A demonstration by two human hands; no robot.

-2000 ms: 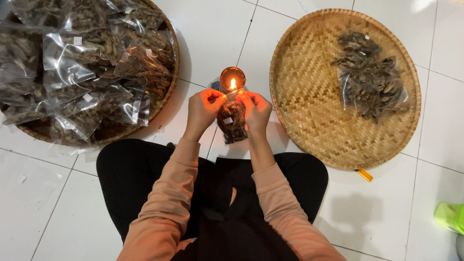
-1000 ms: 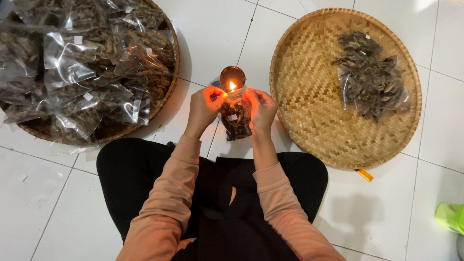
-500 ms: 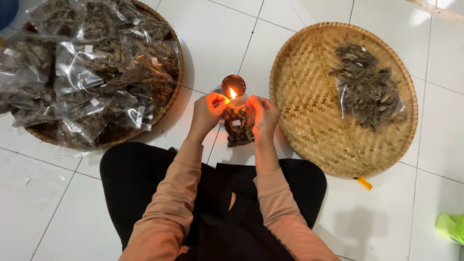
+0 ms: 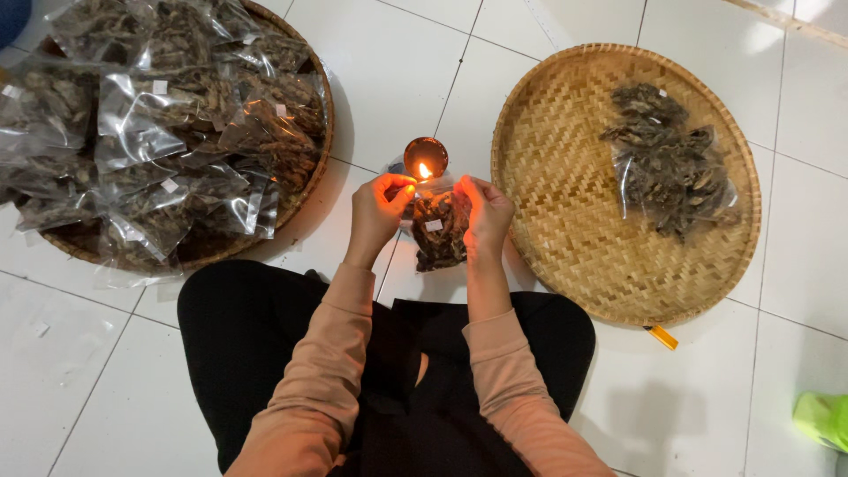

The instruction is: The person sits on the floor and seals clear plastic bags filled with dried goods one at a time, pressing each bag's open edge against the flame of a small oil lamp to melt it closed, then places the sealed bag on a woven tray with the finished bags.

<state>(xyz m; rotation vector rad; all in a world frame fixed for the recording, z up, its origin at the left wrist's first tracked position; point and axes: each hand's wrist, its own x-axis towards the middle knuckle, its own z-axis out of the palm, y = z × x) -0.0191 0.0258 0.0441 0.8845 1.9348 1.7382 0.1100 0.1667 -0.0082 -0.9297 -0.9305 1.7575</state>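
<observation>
Left basket (image 4: 300, 190) cropped at frame edge; green object (image 4: 821, 420) too.

White tiled floor (image 4: 397, 71): bag-filled tray (image 4: 305, 190) far left, woven tray (image 4: 565, 221) right, candle (image 4: 426, 159) between, lighter (image 4: 662, 336) near right

Candle (image 4: 425, 162) between 2 trays (image 4: 548, 230)

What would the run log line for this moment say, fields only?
left hand: holds small clear bag | right hand: holds same bag | bag top: at candle flame | left tray: filled bags | right tray: one bag
</observation>
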